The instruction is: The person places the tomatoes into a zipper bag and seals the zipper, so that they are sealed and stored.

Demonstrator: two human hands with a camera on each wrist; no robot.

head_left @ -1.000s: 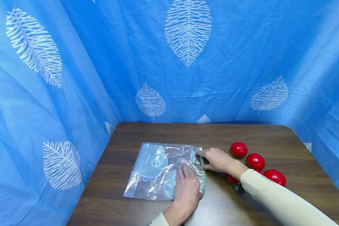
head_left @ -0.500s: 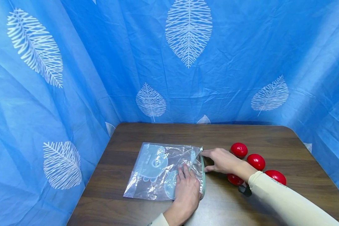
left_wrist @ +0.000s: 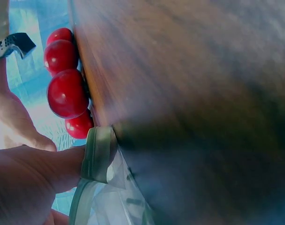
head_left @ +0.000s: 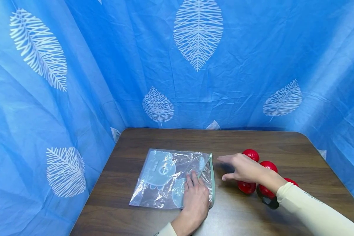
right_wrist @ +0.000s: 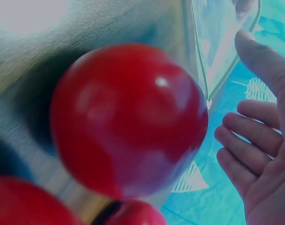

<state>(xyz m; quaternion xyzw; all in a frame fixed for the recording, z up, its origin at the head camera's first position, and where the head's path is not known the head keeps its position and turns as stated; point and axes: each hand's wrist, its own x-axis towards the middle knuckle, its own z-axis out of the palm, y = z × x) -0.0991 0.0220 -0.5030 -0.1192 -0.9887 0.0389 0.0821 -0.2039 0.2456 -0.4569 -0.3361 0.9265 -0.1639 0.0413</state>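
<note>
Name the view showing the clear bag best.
Head view: most of the clear bag lies visible, partly under the left hand. The wrist views catch only part of its green-edged end: left, at the frame's bottom; right, at the top.

Under the left hand (head_left: 195, 198), the clear bag (head_left: 168, 178) is printed pale blue and edged green; by the right hand (head_left: 243, 167), balls (right_wrist: 128, 119) are coloured red; beyond, blue curtain (head_left: 239, 65) is patterned with white leaves (head_left: 198, 32).

Shiny plastic bag (head_left: 168, 178), glossy balls (right_wrist: 128, 119)
</note>
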